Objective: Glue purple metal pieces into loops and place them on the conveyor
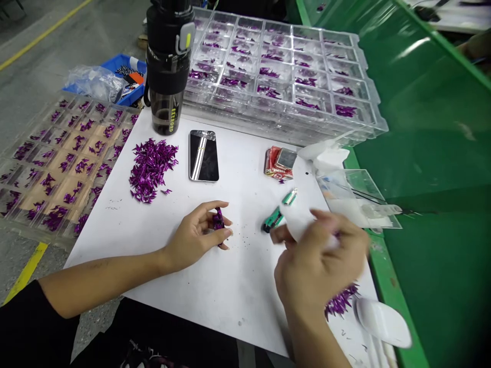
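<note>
My left hand (194,235) is over the middle of the white tabletop (169,286), its fingers and thumb closed around a few shiny purple pointed pieces (218,220). My right hand (322,255), smeared by motion, is raised on the right. Its fingers are curled on a soft-looking white piece of cloth or paper (297,219), whose exact kind is blurred. Just beyond it lies a green-handled cutter (273,220), partly covered by the white piece. A heap of the same purple pieces (151,168) is at the left, and another purple pile (341,300) shows partly behind my right wrist.
A phone (203,156), a dark bottle (166,76) and a red packet (274,163) stand or lie farther back. Stacked clear compartment trays (284,122) rise behind. Another tray (49,153) is at left. A white mouse-shaped object (383,322) sits by the green side wall (429,204).
</note>
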{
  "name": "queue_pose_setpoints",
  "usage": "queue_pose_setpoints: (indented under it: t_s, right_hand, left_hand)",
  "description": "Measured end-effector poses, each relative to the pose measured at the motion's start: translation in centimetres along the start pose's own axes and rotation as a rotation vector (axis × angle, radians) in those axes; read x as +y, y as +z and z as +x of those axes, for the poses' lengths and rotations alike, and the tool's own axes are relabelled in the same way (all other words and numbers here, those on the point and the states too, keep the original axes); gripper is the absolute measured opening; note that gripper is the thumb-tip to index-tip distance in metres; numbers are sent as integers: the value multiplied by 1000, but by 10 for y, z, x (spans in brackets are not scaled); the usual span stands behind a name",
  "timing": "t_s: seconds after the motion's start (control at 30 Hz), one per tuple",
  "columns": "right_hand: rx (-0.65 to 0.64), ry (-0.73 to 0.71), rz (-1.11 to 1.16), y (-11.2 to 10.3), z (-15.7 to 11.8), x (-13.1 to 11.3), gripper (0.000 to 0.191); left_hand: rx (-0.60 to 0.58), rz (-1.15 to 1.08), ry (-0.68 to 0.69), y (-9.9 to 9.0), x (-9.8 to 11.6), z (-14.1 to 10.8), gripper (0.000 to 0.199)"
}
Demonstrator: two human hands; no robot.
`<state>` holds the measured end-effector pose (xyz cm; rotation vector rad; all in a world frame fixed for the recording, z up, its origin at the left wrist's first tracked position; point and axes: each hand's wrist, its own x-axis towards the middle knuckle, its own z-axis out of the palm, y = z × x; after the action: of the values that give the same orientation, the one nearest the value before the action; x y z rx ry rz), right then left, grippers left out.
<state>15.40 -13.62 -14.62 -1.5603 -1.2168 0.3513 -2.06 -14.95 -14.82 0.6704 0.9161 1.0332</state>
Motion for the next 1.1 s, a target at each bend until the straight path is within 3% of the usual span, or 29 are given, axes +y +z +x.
queue_pose_setpoints:
  t_s: [0.17,0.23,0.3,0.37,0.4,0.43,0.47,0.53,0.6,0.63,0.67,0.73,0.83,0.9,1.0,1.1]
  right_hand:
    - [-261,36,-226,25,22,21,51]
    - [-298,6,-260,25,20,21,54]
    - [-159,-86,-238,18,15,8,54]
    - [55,-241,-207,9,9,-19,36]
    - [109,-337,-203,7,7,-35,24]
    - [83,-441,-204,8,7,-52,15]
    - [-34,-547,-209,12,7,-67,12]
    - [-443,-697,-234,33,12,-91,12]
    - [-887,-689,-347,67,19,-104,13]
    - [-1045,-654,-439,85,22,-106,15]
    - [-1147,-622,-521,102,25,-107,17]
    - [-1232,-600,-620,130,28,-106,16]
    - [-1263,-620,-618,145,30,-107,2]
    - [-1279,-621,-595,138,34,-110,10]
    - [-1193,-596,-524,104,41,-110,16]
    - [-876,-544,-262,55,39,-93,16]
  left_hand:
    - [21,39,8,2,-4,-3,54]
    - [24,93,15,3,-5,-5,52]
    - [21,146,16,3,-6,-7,47]
    - [10,177,-2,4,-4,-8,42]
    - [5,192,-9,3,-2,-9,39]
    - [1,222,-2,3,-1,-9,36]
    - [0,267,20,2,1,-10,30]
    - [9,368,91,1,4,-10,17]
    - [2,418,128,0,5,-10,12]
    - [-3,416,127,-1,3,-10,19]
    - [-11,409,121,-2,2,-9,25]
    - [-33,409,118,-3,-3,-6,30]
    - [-48,370,126,-4,-9,-4,24]
    - [-42,313,113,-4,-11,-4,21]
    - [-26,293,109,-3,-9,-6,18]
    - [-17,265,89,-1,-5,-9,23]
